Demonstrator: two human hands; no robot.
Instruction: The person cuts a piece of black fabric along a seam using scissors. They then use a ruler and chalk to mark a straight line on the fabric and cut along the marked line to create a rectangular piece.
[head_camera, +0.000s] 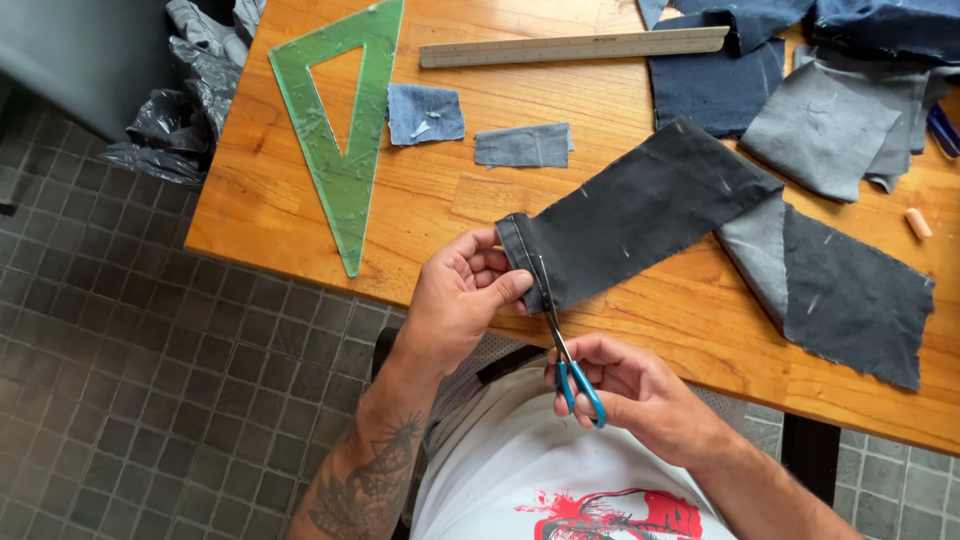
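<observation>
Now your left hand pinches the hemmed end of the dark cloth strip, which overhangs the counter edge. Your right hand, closed around the blue-handled scissors, sets the blades into that end. Open floor lies to your left.

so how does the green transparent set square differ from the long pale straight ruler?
The green transparent set square is a triangle with a cut-out centre; the long pale straight ruler is a narrow solid bar. The set square is see-through green, the ruler opaque cream. The set square points toward the table's near edge, while the ruler lies across the far side. Both rest flat on the wooden table, untouched by either hand.
</observation>
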